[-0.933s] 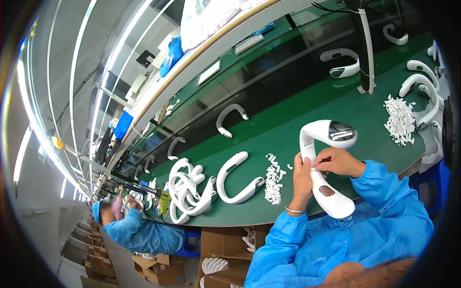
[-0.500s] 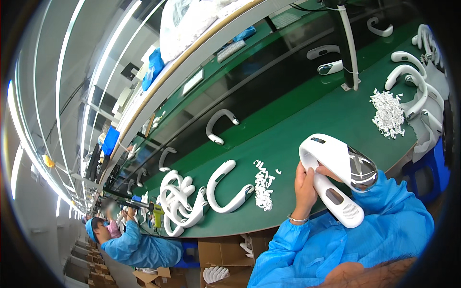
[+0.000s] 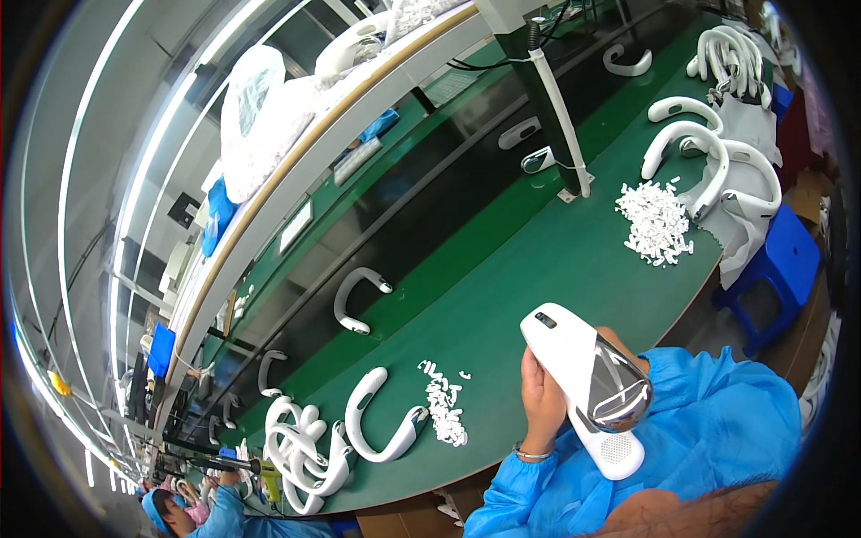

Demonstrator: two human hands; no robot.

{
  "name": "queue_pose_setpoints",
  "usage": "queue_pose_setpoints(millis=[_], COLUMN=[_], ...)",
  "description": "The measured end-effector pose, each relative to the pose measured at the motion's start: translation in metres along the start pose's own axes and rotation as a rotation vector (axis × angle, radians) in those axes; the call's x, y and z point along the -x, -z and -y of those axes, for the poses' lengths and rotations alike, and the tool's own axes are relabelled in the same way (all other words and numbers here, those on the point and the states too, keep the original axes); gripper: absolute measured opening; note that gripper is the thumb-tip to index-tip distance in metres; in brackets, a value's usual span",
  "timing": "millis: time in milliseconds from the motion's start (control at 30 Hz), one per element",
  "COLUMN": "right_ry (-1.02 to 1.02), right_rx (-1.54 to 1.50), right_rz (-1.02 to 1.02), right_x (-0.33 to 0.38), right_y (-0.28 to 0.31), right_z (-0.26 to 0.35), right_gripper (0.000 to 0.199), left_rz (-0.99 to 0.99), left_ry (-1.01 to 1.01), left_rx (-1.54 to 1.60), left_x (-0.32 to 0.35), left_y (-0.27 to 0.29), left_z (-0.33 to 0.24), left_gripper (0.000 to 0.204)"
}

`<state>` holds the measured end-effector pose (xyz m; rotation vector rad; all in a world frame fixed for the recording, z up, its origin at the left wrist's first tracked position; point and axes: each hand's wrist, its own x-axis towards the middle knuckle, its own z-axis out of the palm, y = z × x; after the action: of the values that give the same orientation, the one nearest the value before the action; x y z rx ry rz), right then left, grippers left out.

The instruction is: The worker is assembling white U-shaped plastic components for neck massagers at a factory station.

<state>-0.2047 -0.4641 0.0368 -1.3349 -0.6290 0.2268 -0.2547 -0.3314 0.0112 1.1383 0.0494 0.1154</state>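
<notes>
A white U-shaped neckband device (image 3: 560,345), with a mirror-like end piece and a dotted grille, is held up in front of my blue sleeves, over the near table edge. My left hand (image 3: 541,403) grips it from the left side, fingers partly behind it. On its far right side is my right hand (image 3: 621,343), mostly hidden by the device but closed around it. To the left, a small heap of tiny white parts (image 3: 446,408) lies on the green tabletop (image 3: 502,278). Beside that heap rests a single white neckband (image 3: 359,412).
More neckbands are piled (image 3: 309,457) at the left. At the right lie a bigger heap of white parts (image 3: 657,224) and neckbands on grey cloth (image 3: 749,130). A dark post (image 3: 549,117) rises behind, near a blue stool (image 3: 776,269). A co-worker in blue (image 3: 220,516) sits lower left.
My view has swung to the right, so the table things sit further left. The device has turned in my hands, its mirror-like end now facing me more and covering the gap between its arms.
</notes>
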Motion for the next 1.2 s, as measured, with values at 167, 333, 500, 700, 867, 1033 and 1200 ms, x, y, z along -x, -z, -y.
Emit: queue_pose_setpoints(millis=[167, 333, 500, 700, 867, 1033, 1200], right_ry=[-0.022, -0.075, 0.097, -0.238, -0.336, -0.197, 0.016], right_rx=[0.040, -0.128, 0.612, 1.756, 1.961, 1.951, 1.006], right_rz=[-0.106, -0.148, -0.277, -0.469, -0.197, -0.150, -0.403], right_x=[0.004, 0.008, -0.032, -0.069, -0.081, -0.076, -0.084], right_y=[0.004, 0.011, 0.102, 0.350, 0.388, 0.355, 0.264], right_z=[-0.017, -0.036, -0.010, -0.052, -0.127, -0.084, -0.024], right_gripper=[0.045, 0.041, 0.016, 0.013, 0.009, 0.008, 0.007], left_rz=[-0.013, 0.044, -0.057, -0.004, -0.055, -0.035, -0.079], left_ry=[-0.210, -0.078, 0.147, 0.315, 0.280, 0.283, 0.258], left_rx=[-0.267, -0.224, 0.120, 0.085, 0.105, -0.030, 0.046], left_x=[-0.001, -0.004, -0.032, -0.062, -0.090, -0.099, -0.097], left_y=[-0.001, 0.009, -0.011, -0.028, -0.024, -0.010, -0.017], left_z=[0.024, 0.040, 0.028, 0.015, 0.024, 0.019, 0.019], left_gripper=[0.043, 0.043, 0.032, 0.036, 0.022, 0.022, 0.027])
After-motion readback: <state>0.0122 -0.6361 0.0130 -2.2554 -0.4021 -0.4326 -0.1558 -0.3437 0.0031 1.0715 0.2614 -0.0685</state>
